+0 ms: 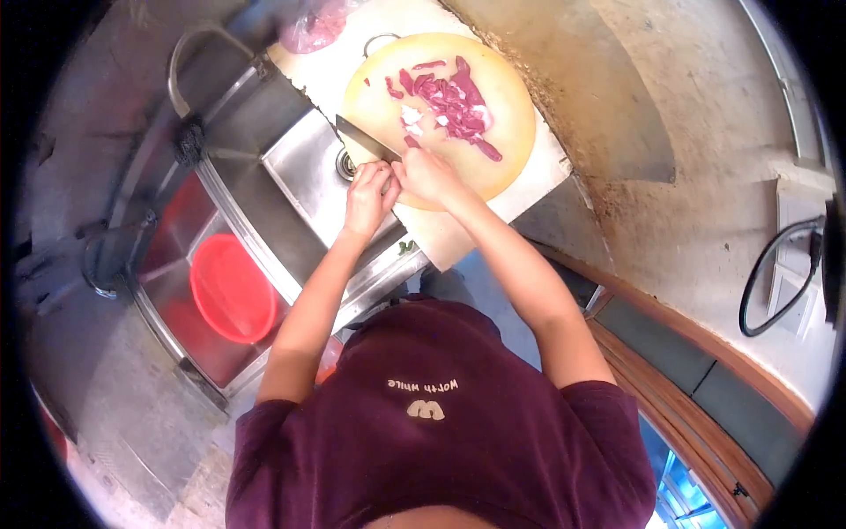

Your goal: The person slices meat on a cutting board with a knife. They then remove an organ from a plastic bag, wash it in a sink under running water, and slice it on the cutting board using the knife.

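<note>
A round yellowish cutting board [511, 154] lies below my hands, with sliced red meat [454, 101] spread over its far half. My right hand [426, 174] is closed around a knife [366, 138], its handle hidden by the fingers. The broad dark blade points up and to the left, over the board's left edge. Right beside it, my left hand [368, 196] has its fingers curled together at the near-left rim, close to the blade and the right hand. What those fingers hold, if anything, is hidden.
On the left is a steel sink [304, 163] with a curved faucet [179, 75]. A red basin [231, 286] sits in the further sink bowl. A plastic bag of meat [313, 31] lies at the top, and a stained wall [617, 97] rises at right.
</note>
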A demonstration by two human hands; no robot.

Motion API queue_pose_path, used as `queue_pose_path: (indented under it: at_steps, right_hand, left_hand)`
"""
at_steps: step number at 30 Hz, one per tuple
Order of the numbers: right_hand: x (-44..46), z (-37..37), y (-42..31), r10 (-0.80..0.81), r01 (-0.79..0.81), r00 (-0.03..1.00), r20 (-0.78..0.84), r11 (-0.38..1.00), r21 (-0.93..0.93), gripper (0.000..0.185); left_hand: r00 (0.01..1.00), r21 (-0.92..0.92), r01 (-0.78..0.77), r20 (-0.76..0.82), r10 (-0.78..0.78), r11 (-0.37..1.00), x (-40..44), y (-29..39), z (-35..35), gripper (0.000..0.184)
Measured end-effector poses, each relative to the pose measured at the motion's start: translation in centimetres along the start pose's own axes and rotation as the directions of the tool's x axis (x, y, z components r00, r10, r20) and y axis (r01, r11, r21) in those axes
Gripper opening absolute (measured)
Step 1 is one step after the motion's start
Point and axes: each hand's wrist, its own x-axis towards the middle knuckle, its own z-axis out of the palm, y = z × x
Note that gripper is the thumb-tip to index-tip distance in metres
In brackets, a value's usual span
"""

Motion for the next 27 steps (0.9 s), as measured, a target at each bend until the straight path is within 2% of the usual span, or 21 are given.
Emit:
queue_pose_path:
  at_steps: [1,4,6,7,8,10,13,14,16,18,19,21,22,24,25,27]
  right_hand:
    - [-0.2,-0.2,0.6,0.02,-0.021,0.999,0.037,1.0,0.019,0.034]
    - [-3.6,0.4,3.5,-0.061,0.054,0.982,-0.18,0.998,-0.044,0.036]
    - [-4.8,-2.5,5.6,0.092,-0.089,0.995,-0.04,0.993,0.076,0.037]
    - [-5.8,-3.9,5.8,0.166,-0.171,0.985,0.046,0.976,0.134,0.038]
    - [-6.6,-5.3,5.5,0.186,-0.161,0.98,-0.076,0.952,0.261,0.037]
    - [-6.2,-5.3,7.7,0.189,-0.127,0.886,-0.423,0.977,0.171,0.035]
    - [-7.9,-7.2,8.7,0.209,-0.079,0.802,-0.559,0.966,0.247,0.034]
    - [-8.8,-7.4,9.0,0.209,-0.104,0.807,-0.552,0.971,0.216,0.034]
    - [-11.0,-7.3,9.5,0.209,-0.152,0.819,-0.535,0.977,0.149,0.034]
    - [-13.3,-6.3,10.3,0.117,-0.155,0.897,-0.426,0.986,-0.057,0.033]
    - [-14.2,-5.7,10.6,0.018,-0.071,0.934,-0.358,0.988,-0.135,0.031]
    - [-15.0,-4.3,10.9,-0.182,0.112,0.951,-0.25,0.956,-0.271,0.027]
    - [-14.9,-3.9,10.8,-0.172,0.132,0.976,-0.131,0.953,-0.274,0.026]
    - [-13.7,-3.9,10.2,-0.126,0.12,0.992,-0.006,0.959,-0.256,0.026]
    - [-12.8,-4.2,10.5,-0.146,0.136,0.989,-0.021,0.956,-0.258,0.026]
    - [-10.2,-4.9,10.8,-0.198,0.177,0.979,-0.056,0.949,-0.261,0.028]
  left_hand:
    - [1.0,0.001,0.005,0.011,-0.005,1.0,-0.1,0.0,-0.2,0.016]
    - [1.0,0.005,0.023,-0.012,-0.022,1.0,-0.2,0.4,-0.3,0.016]
    - [0.995,0.009,0.055,-0.079,-0.055,0.998,-0.3,0.8,0.7,0.016]
    - [0.998,-0.04,0.001,-0.063,-0.003,0.999,0.5,1.0,1.7,0.016]
    - [0.998,-0.146,0.06,0.011,-0.059,0.987,1.3,1.5,2.9,0.017]
    - [0.995,-0.245,-0.061,0.061,0.078,0.968,5.0,4.0,3.0,0.016]
    - [0.997,-0.219,-0.082,-0.016,0.08,0.972,10.5,4.5,4.4,0.017]
    - [0.998,-0.313,-0.032,0.049,0.049,0.949,12.8,4.3,4.5,0.017]
    - [0.983,-0.179,-0.065,0.156,0.094,0.982,16.8,3.1,5.7,0.027]
    - [0.977,-0.026,-0.013,0.214,0.018,1.0,19.1,2.1,8.6,0.045]
    - [0.971,0.053,0.017,0.237,-0.029,0.998,20.0,2.2,9.3,0.053]
    - [0.831,0.219,0.211,0.474,-0.293,0.953,22.0,3.0,10.1,0.072]
    - [0.71,0.317,0.281,0.566,-0.418,0.906,22.4,3.8,10.1,0.081]
    - [0.661,0.36,0.339,0.567,-0.492,0.869,22.4,5.2,9.7,0.075]
    - [0.638,0.384,0.365,0.561,-0.528,0.848,22.4,5.5,9.7,0.072]
    - [0.599,0.385,0.277,0.647,-0.471,0.881,22.4,5.5,9.6,0.06]
